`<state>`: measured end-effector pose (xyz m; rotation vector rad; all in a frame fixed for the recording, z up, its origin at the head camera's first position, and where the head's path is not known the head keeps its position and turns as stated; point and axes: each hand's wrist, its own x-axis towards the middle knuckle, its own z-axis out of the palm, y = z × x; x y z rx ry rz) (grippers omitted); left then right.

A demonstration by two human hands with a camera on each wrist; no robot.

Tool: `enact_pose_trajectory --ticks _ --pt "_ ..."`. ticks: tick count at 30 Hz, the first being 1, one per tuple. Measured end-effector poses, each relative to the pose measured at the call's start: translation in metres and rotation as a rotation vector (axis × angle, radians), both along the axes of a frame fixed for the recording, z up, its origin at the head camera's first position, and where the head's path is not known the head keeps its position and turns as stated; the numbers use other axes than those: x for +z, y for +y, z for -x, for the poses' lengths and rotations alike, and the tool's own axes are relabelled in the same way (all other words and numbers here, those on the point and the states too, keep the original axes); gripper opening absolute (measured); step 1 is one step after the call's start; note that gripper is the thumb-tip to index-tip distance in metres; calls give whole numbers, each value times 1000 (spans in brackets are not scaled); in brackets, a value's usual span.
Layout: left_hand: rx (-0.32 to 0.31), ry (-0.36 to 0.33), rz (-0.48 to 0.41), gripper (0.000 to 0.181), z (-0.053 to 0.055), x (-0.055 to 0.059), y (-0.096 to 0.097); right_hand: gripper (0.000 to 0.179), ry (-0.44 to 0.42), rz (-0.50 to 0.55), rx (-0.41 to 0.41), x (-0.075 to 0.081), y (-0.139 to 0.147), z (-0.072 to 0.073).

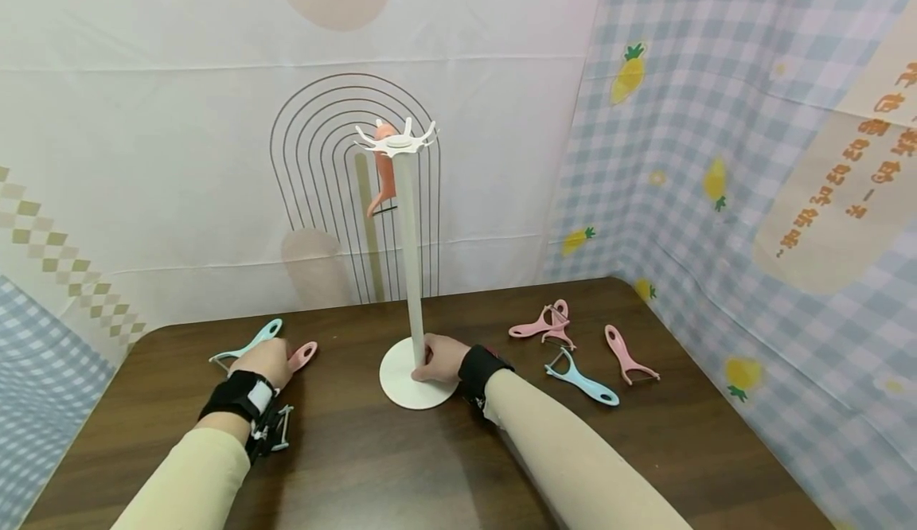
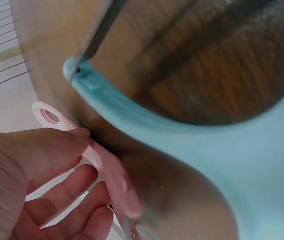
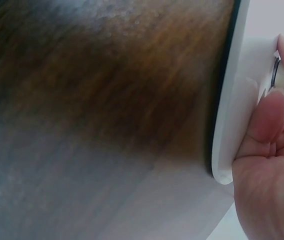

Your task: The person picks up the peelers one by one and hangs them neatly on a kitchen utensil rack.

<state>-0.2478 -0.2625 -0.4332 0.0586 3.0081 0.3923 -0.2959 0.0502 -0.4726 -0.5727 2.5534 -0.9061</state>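
Observation:
A white stand (image 1: pixel 410 251) with a round base (image 1: pixel 396 379) and a crown of hooks (image 1: pixel 398 143) rises from the table. My right hand (image 1: pixel 440 357) grips its pole low down, thumb and fingers around it just above the base. From a rear hook hangs an orange-pink peeler (image 1: pixel 384 168). On the left, my left hand (image 1: pixel 268 361) pinches a pink peeler (image 2: pixel 107 167) between thumb and fingers. A light-blue peeler (image 1: pixel 254 343) lies just beyond that hand. Close to the left wrist camera looms another light-blue peeler (image 2: pixel 182 140), largely covered by the wrist in the head view.
Right of the stand, two pink peelers (image 1: pixel 533 328) overlap. Nearby lie a blue peeler (image 1: pixel 591 385) and a single pink peeler (image 1: pixel 622 348). The brown table (image 1: pixel 372 466) ends at a curtain-like patterned cloth (image 1: pixel 494 188) behind and to the right.

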Motion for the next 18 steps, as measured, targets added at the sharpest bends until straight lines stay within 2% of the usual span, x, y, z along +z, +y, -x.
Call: enact_pose_trajectory --ticks 5,13,18 --pt "27 -12 24 33 -2 4 3 30 -16 14 -5 -1 0 2" --pt "29 7 99 11 2 1 6 30 -2 7 5 -3 -1 6" --pt "22 -14 105 10 4 -1 5 32 0 1 9 -6 -2 8"
